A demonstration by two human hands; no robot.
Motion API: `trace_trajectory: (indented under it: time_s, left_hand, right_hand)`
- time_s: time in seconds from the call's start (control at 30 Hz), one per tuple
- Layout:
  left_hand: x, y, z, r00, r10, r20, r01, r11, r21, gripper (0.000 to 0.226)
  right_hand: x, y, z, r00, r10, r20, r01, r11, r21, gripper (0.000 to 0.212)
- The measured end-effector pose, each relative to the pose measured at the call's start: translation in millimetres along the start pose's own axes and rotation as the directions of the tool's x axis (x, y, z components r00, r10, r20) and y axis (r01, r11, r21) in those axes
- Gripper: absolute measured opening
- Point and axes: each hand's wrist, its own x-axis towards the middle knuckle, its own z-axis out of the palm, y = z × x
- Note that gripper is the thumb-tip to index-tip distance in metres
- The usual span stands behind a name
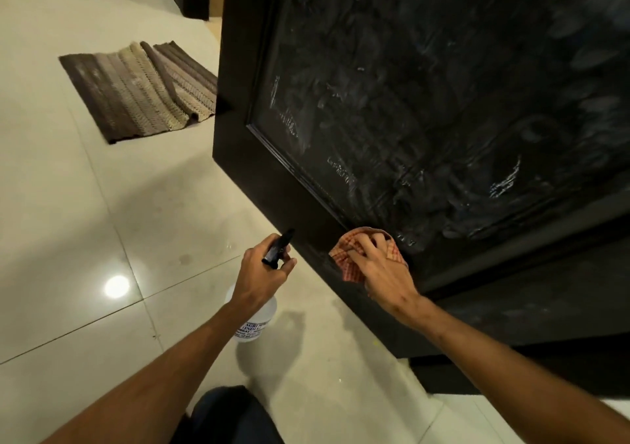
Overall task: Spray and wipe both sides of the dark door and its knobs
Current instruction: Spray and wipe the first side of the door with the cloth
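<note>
Wiping dark door point(443, 102) bottom rail: right hand point(381, 269) fingers grasping checked cloth point(347, 269); left hand point(262, 273), at nine o'clock, fingers clenched round spray bottle point(255, 324).

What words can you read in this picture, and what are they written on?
"AGRI SP", then it cuts off: top line of the label on the spray bottle.
Lines under it on the same label: too small and blurred to read.
Door, cloth and mat: no words.
</note>
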Motion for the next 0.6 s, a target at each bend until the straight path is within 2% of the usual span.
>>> trace_trajectory:
  time_s: [0.07, 0.17, 0.23, 0.37, 0.43, 0.6]
  left_hand:
    - [1, 8, -6, 1.000, 0.015, -0.002, -0.015, 1.000, 0.002, 0.023]
    - [8, 15, -8, 0.999, 0.031, -0.016, -0.032, 0.999, -0.014, 0.023]
    - [11, 20, -7, 0.999, 0.032, -0.007, -0.032, 0.999, -0.043, 0.023]
    - [4, 32, 9, 0.999, 0.010, 0.051, -0.004, 0.995, -0.101, 0.030]
    - [-2, 41, 13, 0.998, 0.032, 0.062, -0.025, 0.993, -0.112, 0.033]
    - [-18, 57, 33, 0.985, 0.141, 0.101, -0.136, 0.989, -0.054, 0.020]
  right_hand:
    - [-16, -7, -12, 0.994, 0.111, 0.004, -0.111, 0.986, 0.128, 0.087]
    - [-41, -4, -24, 0.978, 0.209, 0.005, -0.204, 0.950, 0.237, 0.092]
    - [-61, 3, -31, 0.970, 0.243, -0.033, -0.225, 0.936, 0.270, 0.087]
    - [-97, 17, -50, 0.905, 0.378, -0.193, -0.301, 0.892, 0.337, 0.068]
    - [-93, 25, -57, 0.884, 0.379, -0.274, -0.281, 0.899, 0.336, 0.068]
    - [-101, 38, -54, 0.812, 0.397, -0.428, -0.273, 0.906, 0.323, 0.062]
